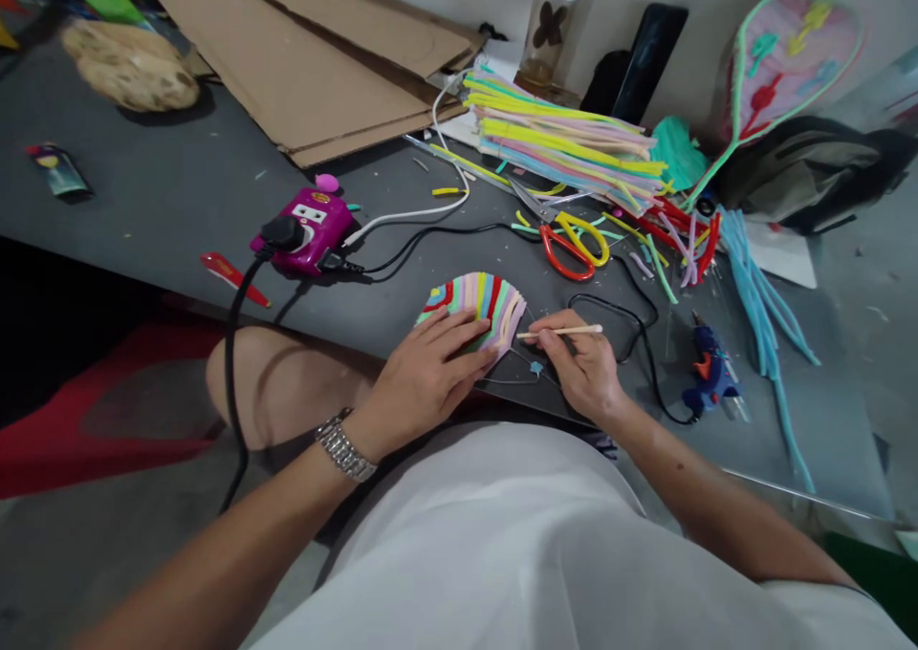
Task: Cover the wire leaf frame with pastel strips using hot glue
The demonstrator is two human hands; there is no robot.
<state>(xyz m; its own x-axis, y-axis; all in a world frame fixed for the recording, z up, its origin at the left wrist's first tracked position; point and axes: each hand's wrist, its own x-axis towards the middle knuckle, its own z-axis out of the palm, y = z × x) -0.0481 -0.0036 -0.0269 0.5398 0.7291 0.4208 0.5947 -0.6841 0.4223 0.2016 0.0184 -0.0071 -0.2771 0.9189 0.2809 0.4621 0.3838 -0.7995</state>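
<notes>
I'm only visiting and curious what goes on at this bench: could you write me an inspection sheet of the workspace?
Surface: dark grey table, strewn with small offcuts.
Job's things: striped fan-shaped craft piece; thin wooden stick, its tip at the piece's edge.
Clutter: bundle of coloured fuzzy stems; scissors; blue glue gun; cardboard sheets.
Hands: left hand lies flat on the craft piece; right hand pinches the wooden stick.
Cables: black cable drops from the purple power socket over the table edge; white cable beside it.
Surroundings: red stool at left; dark bag at right.
</notes>
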